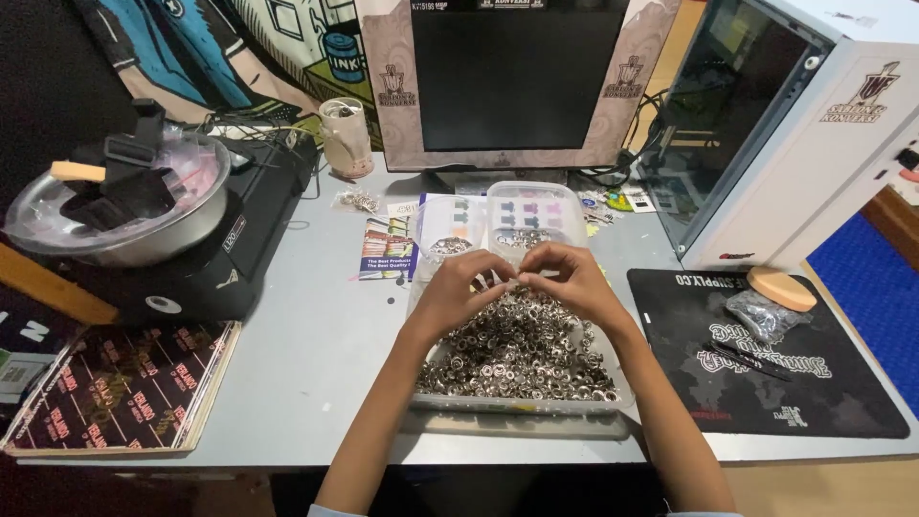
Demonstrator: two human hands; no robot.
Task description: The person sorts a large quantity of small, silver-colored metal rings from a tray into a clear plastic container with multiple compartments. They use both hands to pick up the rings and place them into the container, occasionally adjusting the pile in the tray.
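Observation:
A clear plastic tray (525,405) in front of me is heaped with several small silver metal rings (517,354). My left hand (458,287) and my right hand (567,278) hover over the far end of the heap, fingertips meeting. Each hand pinches a small metal ring between thumb and fingers; the pieces are mostly hidden by the fingers. Behind the hands stand two smaller clear containers (534,215) with more rings inside.
A dark monitor (517,81) stands at the back, a white computer case (795,134) at right. A black mouse pad (766,354) carries a bag of parts (766,314) and a round tan puck (782,287). A metal bowl (124,206) sits on a black device at left.

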